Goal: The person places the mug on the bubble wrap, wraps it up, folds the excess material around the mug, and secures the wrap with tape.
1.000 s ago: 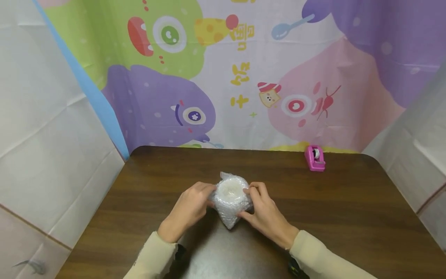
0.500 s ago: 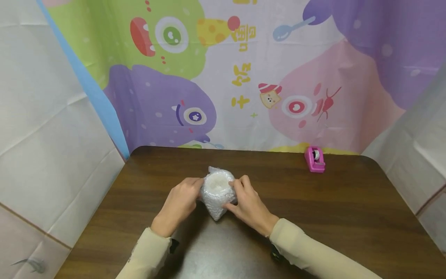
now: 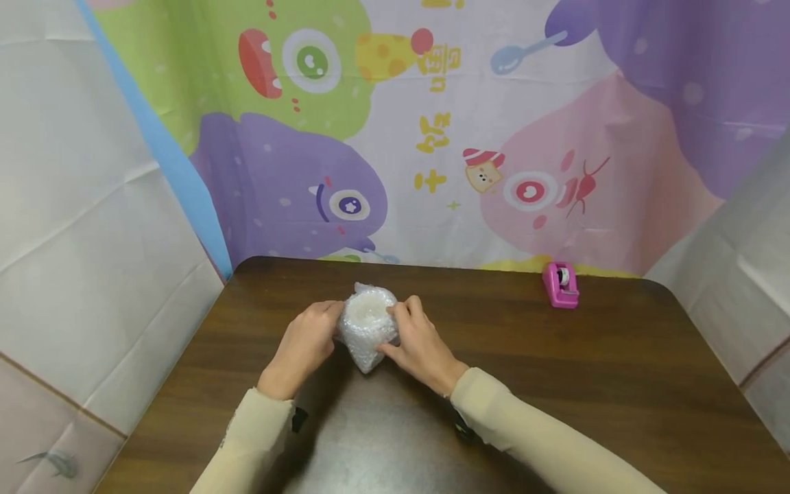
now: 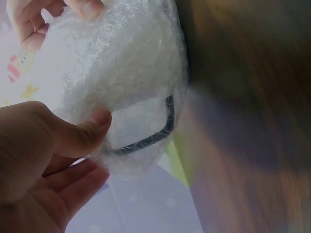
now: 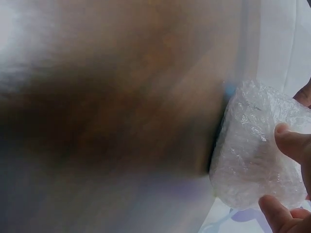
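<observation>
A round white object wrapped in bubble wrap (image 3: 364, 333) is between the two hands, with a whitish circular top facing up. Through the plastic, the left wrist view shows a dark curved strip (image 4: 150, 138). My left hand (image 3: 305, 346) pinches the wrap at its left side, thumb over the plastic and fingers behind. On the opposite side, my right hand (image 3: 422, 346) grips the bundle between thumb and fingers. The wrap hides what is inside. Whether the bundle touches the table, I cannot tell.
A pink tape dispenser (image 3: 561, 285) stands near the back right edge of the brown wooden table (image 3: 555, 384). Behind the table hangs a cartoon-printed cloth (image 3: 432, 226), and pale sheets (image 3: 105, 206) flank both sides.
Both hands have moved the bubble-wrapped object leftward and away from the person, toward the back of the table. Their hold on it looks the same. The tape dispenser stays in place.
</observation>
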`<action>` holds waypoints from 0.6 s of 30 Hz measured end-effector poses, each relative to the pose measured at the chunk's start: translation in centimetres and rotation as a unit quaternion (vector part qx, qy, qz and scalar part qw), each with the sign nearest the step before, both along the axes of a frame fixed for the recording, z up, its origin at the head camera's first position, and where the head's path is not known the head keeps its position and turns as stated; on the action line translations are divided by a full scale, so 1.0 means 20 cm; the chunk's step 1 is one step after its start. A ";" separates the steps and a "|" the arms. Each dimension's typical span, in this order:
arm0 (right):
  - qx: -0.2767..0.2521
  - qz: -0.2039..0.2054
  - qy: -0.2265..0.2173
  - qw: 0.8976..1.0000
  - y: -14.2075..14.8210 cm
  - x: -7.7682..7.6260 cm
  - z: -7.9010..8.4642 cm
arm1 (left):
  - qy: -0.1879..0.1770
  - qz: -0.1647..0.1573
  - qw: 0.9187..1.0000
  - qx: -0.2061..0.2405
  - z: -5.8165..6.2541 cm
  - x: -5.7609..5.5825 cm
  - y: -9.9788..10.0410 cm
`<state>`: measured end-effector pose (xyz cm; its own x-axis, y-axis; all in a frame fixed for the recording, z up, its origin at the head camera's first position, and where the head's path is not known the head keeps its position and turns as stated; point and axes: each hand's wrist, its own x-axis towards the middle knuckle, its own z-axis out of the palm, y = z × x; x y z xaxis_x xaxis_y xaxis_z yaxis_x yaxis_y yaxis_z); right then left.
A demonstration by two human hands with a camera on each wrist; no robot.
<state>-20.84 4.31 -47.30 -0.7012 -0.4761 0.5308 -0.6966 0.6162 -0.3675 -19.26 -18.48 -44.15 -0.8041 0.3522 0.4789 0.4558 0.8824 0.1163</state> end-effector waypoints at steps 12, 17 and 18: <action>-0.004 0.001 -0.003 1.000 -0.11 -0.11 -0.01 | -0.015 0.018 0.999 0.027 -0.01 -0.09 -0.09; -0.005 0.004 -0.003 1.000 -0.16 -0.16 0.00 | -0.020 0.024 0.999 0.034 -0.01 -0.13 -0.12; -0.003 0.003 -0.005 1.000 -0.17 -0.17 0.00 | -0.021 0.024 0.999 0.037 -0.01 -0.14 -0.13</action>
<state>-24.25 0.84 -47.32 -0.7033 -0.4769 0.5273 -0.6968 0.6095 -0.3781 -21.99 -21.16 -44.30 -0.8397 0.2768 0.4672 0.4056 0.8918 0.2005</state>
